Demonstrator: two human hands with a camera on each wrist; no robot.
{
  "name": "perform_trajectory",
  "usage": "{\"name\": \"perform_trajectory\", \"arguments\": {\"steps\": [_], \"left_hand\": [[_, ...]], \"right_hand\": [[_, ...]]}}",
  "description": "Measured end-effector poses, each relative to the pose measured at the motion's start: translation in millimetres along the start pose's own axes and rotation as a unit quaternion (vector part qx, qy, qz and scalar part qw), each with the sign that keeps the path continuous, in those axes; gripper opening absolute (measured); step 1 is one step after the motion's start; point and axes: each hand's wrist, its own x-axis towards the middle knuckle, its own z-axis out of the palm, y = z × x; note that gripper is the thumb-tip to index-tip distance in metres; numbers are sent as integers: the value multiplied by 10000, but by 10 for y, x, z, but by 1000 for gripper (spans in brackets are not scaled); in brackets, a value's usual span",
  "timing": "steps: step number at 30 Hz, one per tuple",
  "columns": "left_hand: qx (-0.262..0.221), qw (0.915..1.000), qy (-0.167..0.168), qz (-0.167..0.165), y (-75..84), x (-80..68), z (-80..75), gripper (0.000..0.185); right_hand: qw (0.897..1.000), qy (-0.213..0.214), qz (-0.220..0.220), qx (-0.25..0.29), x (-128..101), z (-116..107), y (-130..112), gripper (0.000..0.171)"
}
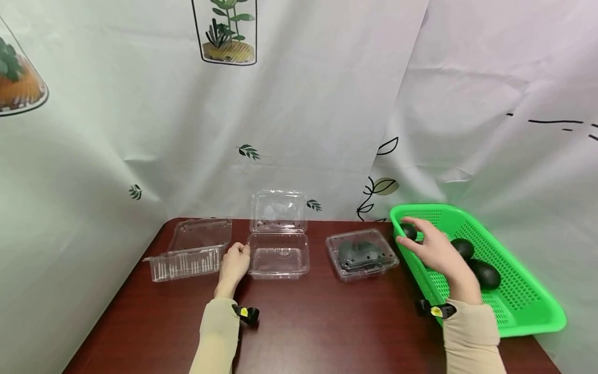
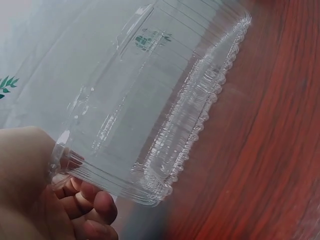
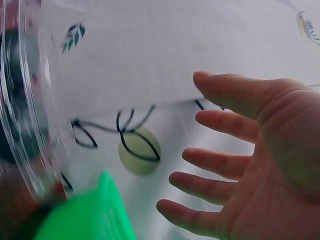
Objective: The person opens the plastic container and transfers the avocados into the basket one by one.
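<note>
My left hand (image 1: 235,264) grips the left rim of a clear plastic clamshell container (image 1: 280,254), whose lid (image 1: 279,212) stands up behind it. In the left wrist view, curled fingers (image 2: 102,207) show beside the ribbed wall of this container (image 2: 185,120). My right hand (image 1: 439,252) hovers over the left side of a green basket (image 1: 537,296), fingers spread and holding nothing. Dark egg-shaped fruits, seemingly avocados (image 1: 485,274), lie in the basket; one dark fruit (image 1: 408,231) shows between the right thumb and fingers, apparently untouched.
Between the open container and the basket sits a closed clamshell (image 1: 362,254) with dark fruits inside. Another open clamshell (image 1: 187,265) stands at the left. A printed white cloth (image 1: 303,130) hangs behind the reddish-brown table (image 1: 327,327).
</note>
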Motion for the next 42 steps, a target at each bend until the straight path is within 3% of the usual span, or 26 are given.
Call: {"name": "perform_trajectory", "arguments": {"steps": [6, 12, 20, 27, 31, 36, 39, 42], "left_hand": [[441, 9989, 154, -102, 18, -46, -52, 26], [829, 9960, 337, 44, 194, -79, -46, 34], [944, 9888, 797, 834, 522, -156, -23, 35], [882, 9788, 885, 1622, 770, -247, 195, 27], [397, 9771, 496, 2031, 892, -322, 359, 23], [-507, 9696, -494, 2340, 1045, -423, 609, 16], [-1012, 9626, -1032, 2290, 1119, -486, 753, 14], [-1585, 9561, -1465, 1983, 1155, -543, 885, 15]], "right_hand": [[9992, 30, -163, 353, 85, 347, -147, 56], [9972, 228, -174, 685, 101, 628, -214, 52], [9958, 542, -290, 675, 76, 897, -226, 48], [9931, 923, -480, 533, 47, 1125, -265, 37], [9929, 928, -601, 442, 54, 1202, -327, 33], [9950, 786, -591, 201, 58, 1260, -395, 26], [9951, 731, -667, 6, 62, 1296, -438, 19], [9935, 677, -885, -227, 64, 1349, -483, 17]]}}
